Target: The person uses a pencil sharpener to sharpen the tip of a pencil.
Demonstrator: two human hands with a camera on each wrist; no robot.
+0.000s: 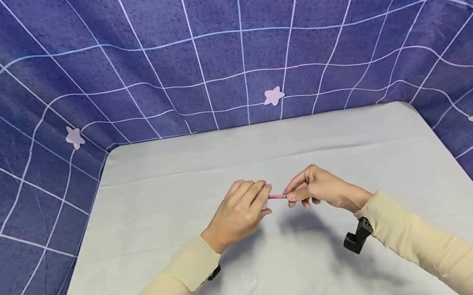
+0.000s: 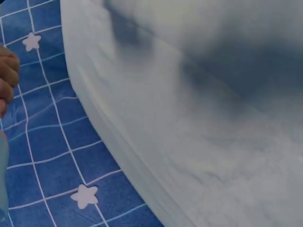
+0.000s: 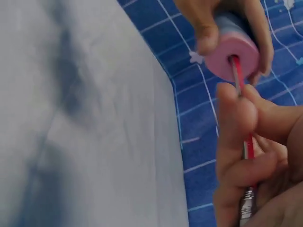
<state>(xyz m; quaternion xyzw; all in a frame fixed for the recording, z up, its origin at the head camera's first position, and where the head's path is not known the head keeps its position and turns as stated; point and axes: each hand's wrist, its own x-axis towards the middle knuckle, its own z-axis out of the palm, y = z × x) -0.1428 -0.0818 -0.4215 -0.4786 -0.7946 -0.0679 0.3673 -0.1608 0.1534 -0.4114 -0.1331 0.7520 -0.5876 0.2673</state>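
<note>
My left hand (image 1: 240, 210) grips a round pencil sharpener (image 3: 230, 56) with a pink end face and a bluish-grey body. In the head view the fingers hide most of it. A red pencil (image 1: 277, 196) points into the hole in the pink face, its metal-banded end toward the right palm. With thumb and fingertips, my right hand (image 1: 324, 189) pinches the pencil close to the sharpener; its other fingers curl along the shaft in the right wrist view. Only a few fingers (image 2: 7, 78) and a light blue edge show at the left border of the left wrist view.
A table with a pale grey cloth (image 1: 237, 152) lies beneath both hands, which cast shadows on it. Blue curtain (image 1: 220, 55) with white grid lines and star shapes surrounds the back and sides. A black wrist mount (image 1: 358, 237) hangs below the right sleeve.
</note>
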